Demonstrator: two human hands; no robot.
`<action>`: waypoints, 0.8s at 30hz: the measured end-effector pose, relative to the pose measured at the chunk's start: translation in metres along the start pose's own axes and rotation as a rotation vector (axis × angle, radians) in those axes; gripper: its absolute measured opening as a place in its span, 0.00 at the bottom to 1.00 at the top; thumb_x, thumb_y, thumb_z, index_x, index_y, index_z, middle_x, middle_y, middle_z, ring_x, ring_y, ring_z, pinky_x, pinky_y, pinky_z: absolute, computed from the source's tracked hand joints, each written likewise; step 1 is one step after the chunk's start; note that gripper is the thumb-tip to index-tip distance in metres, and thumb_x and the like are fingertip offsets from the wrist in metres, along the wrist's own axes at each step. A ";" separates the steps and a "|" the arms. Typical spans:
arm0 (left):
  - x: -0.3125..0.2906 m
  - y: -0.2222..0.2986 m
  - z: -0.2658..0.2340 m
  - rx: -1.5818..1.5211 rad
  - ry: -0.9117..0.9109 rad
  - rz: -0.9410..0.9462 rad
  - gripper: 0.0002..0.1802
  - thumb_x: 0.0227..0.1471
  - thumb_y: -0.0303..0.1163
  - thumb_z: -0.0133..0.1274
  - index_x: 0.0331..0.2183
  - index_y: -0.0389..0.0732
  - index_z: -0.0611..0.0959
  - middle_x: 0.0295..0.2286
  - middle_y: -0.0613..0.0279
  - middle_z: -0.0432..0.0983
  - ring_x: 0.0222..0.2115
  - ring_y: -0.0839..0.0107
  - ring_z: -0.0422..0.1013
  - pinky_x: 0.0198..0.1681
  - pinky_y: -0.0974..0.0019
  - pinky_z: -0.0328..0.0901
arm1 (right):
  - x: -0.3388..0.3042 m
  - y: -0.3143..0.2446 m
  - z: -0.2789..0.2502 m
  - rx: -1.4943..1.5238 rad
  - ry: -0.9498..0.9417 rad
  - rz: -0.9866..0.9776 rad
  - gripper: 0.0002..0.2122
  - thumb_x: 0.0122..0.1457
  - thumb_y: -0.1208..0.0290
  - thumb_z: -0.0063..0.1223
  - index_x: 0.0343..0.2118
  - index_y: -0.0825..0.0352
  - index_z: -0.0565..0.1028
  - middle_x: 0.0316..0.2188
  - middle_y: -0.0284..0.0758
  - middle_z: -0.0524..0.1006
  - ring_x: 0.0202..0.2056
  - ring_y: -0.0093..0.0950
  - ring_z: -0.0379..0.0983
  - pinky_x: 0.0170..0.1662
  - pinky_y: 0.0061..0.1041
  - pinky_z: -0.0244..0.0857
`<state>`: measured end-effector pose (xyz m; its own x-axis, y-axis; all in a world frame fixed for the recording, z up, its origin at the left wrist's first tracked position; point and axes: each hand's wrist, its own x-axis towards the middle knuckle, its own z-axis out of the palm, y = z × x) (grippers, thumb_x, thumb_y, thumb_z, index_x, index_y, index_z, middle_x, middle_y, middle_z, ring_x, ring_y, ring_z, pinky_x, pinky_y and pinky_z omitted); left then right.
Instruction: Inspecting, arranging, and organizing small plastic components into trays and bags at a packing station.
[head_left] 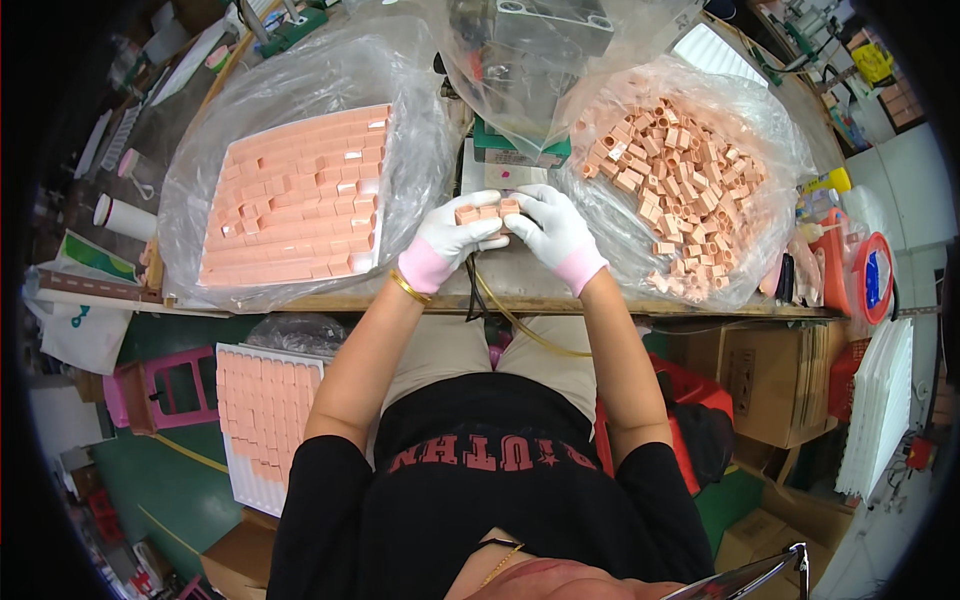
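Note:
My left hand (452, 236) and my right hand (550, 230), in white gloves with pink cuffs, meet at the table's front middle. Between them they grip a short row of small peach-coloured plastic pieces (478, 214). The fingers of both hands are closed on these pieces, covering part of them. Just beyond the hands is the base of a green and grey bench machine (520, 150), partly draped in clear plastic. Left of my hands lies a white tray (376, 215) with rows of peach pieces. A loose heap of similar hollow pieces (690, 170) lies to the right on clear plastic.
Clear plastic sheeting (420, 130) surrounds the tray. A white cup (125, 215) stands at far left, a red container (872, 275) at far right. Below the table are another filled tray (265, 410), a pink stool (180, 385) and cardboard boxes (775, 385). A yellow hose (525, 330) hangs over the front edge.

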<state>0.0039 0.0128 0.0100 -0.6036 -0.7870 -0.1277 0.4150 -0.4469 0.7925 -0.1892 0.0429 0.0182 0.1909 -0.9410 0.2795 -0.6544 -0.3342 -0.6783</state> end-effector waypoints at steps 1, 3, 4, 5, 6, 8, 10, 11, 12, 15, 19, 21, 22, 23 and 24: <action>0.000 -0.004 0.002 -0.002 -0.002 -0.002 0.27 0.52 0.22 0.52 0.53 0.28 0.64 0.47 0.49 0.69 0.45 0.63 0.71 0.47 0.62 0.70 | -0.005 0.001 0.006 -0.047 0.061 0.010 0.14 0.54 0.64 0.54 0.41 0.66 0.76 0.43 0.41 0.72 0.46 0.40 0.68 0.49 0.34 0.63; 0.000 -0.014 0.001 -0.030 0.050 0.040 0.28 0.52 0.22 0.53 0.53 0.28 0.64 0.47 0.49 0.70 0.45 0.63 0.71 0.46 0.63 0.71 | -0.012 -0.002 0.018 -0.088 0.119 0.013 0.15 0.55 0.64 0.53 0.42 0.67 0.75 0.44 0.41 0.72 0.46 0.40 0.68 0.49 0.34 0.63; -0.001 -0.016 0.001 -0.029 0.053 0.042 0.28 0.52 0.22 0.53 0.53 0.28 0.64 0.47 0.49 0.70 0.45 0.63 0.71 0.46 0.63 0.71 | -0.015 -0.004 0.022 -0.049 0.131 0.044 0.14 0.55 0.65 0.52 0.42 0.67 0.74 0.43 0.42 0.72 0.45 0.40 0.68 0.49 0.33 0.63; -0.001 -0.019 0.002 -0.009 0.076 0.043 0.28 0.52 0.22 0.53 0.53 0.27 0.63 0.47 0.49 0.70 0.45 0.63 0.71 0.46 0.63 0.71 | -0.019 -0.006 0.024 -0.014 0.145 0.079 0.14 0.56 0.66 0.51 0.42 0.67 0.74 0.43 0.42 0.72 0.45 0.40 0.68 0.49 0.33 0.63; -0.001 -0.020 0.003 0.012 0.099 0.044 0.29 0.51 0.22 0.53 0.53 0.27 0.63 0.47 0.49 0.70 0.44 0.64 0.72 0.45 0.64 0.71 | -0.021 -0.005 0.022 -0.017 0.146 0.080 0.14 0.56 0.66 0.51 0.42 0.67 0.74 0.43 0.42 0.72 0.45 0.40 0.68 0.49 0.33 0.63; -0.004 -0.022 0.003 0.021 0.105 0.039 0.29 0.51 0.21 0.54 0.53 0.27 0.63 0.47 0.49 0.70 0.43 0.64 0.72 0.44 0.65 0.72 | -0.027 -0.005 0.018 0.143 0.124 0.049 0.13 0.56 0.67 0.50 0.42 0.68 0.73 0.41 0.42 0.72 0.44 0.40 0.69 0.48 0.32 0.63; -0.006 -0.023 0.004 0.030 0.109 0.035 0.30 0.50 0.21 0.54 0.53 0.26 0.63 0.46 0.49 0.70 0.43 0.64 0.72 0.43 0.65 0.72 | -0.032 -0.007 0.016 0.190 0.125 0.103 0.12 0.57 0.68 0.49 0.41 0.69 0.74 0.39 0.42 0.72 0.43 0.39 0.69 0.48 0.31 0.63; -0.008 -0.023 0.004 0.046 0.093 0.043 0.30 0.50 0.21 0.55 0.53 0.26 0.63 0.46 0.49 0.70 0.42 0.64 0.73 0.43 0.66 0.72 | -0.034 -0.009 0.016 0.242 0.123 0.156 0.12 0.57 0.69 0.49 0.40 0.69 0.74 0.38 0.43 0.72 0.42 0.39 0.70 0.48 0.31 0.63; -0.009 -0.023 0.004 0.063 0.077 0.050 0.31 0.50 0.21 0.55 0.53 0.26 0.62 0.46 0.50 0.71 0.42 0.64 0.73 0.42 0.67 0.72 | -0.034 -0.011 0.015 0.240 0.125 0.154 0.12 0.57 0.69 0.49 0.40 0.69 0.74 0.38 0.43 0.72 0.42 0.39 0.70 0.48 0.31 0.63; -0.010 -0.023 0.007 0.067 0.071 0.044 0.30 0.49 0.21 0.55 0.53 0.27 0.63 0.45 0.50 0.71 0.41 0.65 0.73 0.42 0.67 0.72 | -0.035 -0.017 0.013 0.171 0.130 0.169 0.11 0.57 0.70 0.49 0.38 0.71 0.75 0.37 0.43 0.73 0.41 0.38 0.70 0.47 0.31 0.63; -0.019 -0.019 0.013 0.015 0.041 0.035 0.29 0.49 0.22 0.56 0.53 0.29 0.65 0.45 0.52 0.71 0.41 0.67 0.73 0.42 0.67 0.72 | -0.047 -0.014 0.015 0.221 0.207 0.136 0.11 0.56 0.69 0.52 0.38 0.70 0.76 0.39 0.43 0.73 0.43 0.38 0.70 0.48 0.30 0.63; -0.027 -0.018 0.010 -0.004 0.090 -0.012 0.29 0.49 0.23 0.57 0.52 0.30 0.67 0.44 0.55 0.71 0.41 0.67 0.72 0.42 0.67 0.72 | -0.053 -0.009 0.011 0.164 0.255 0.123 0.12 0.56 0.68 0.54 0.40 0.69 0.76 0.41 0.44 0.73 0.46 0.38 0.70 0.50 0.29 0.63; -0.034 -0.014 0.007 0.010 0.088 -0.010 0.29 0.48 0.25 0.57 0.52 0.32 0.67 0.44 0.57 0.71 0.40 0.69 0.72 0.41 0.67 0.71 | -0.056 -0.003 0.013 0.121 0.280 0.129 0.13 0.55 0.67 0.54 0.40 0.69 0.76 0.42 0.44 0.73 0.46 0.39 0.70 0.50 0.30 0.63; -0.042 -0.009 0.006 0.027 0.094 -0.028 0.30 0.48 0.25 0.57 0.52 0.32 0.67 0.44 0.57 0.71 0.40 0.69 0.72 0.41 0.68 0.72 | -0.061 0.006 0.013 0.035 0.305 0.149 0.13 0.55 0.66 0.55 0.40 0.69 0.76 0.42 0.44 0.73 0.46 0.40 0.69 0.50 0.31 0.63; -0.053 -0.004 0.004 0.047 0.111 -0.042 0.30 0.48 0.25 0.57 0.52 0.32 0.67 0.44 0.57 0.71 0.40 0.70 0.72 0.40 0.69 0.72 | -0.064 0.015 0.015 -0.042 0.326 0.165 0.13 0.54 0.66 0.55 0.40 0.69 0.76 0.43 0.44 0.73 0.46 0.40 0.69 0.50 0.32 0.63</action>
<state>0.0318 0.0578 0.0161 -0.5396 -0.8115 -0.2242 0.3570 -0.4617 0.8121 -0.2001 0.0971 -0.0205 -0.1580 -0.9135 0.3750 -0.6875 -0.1708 -0.7058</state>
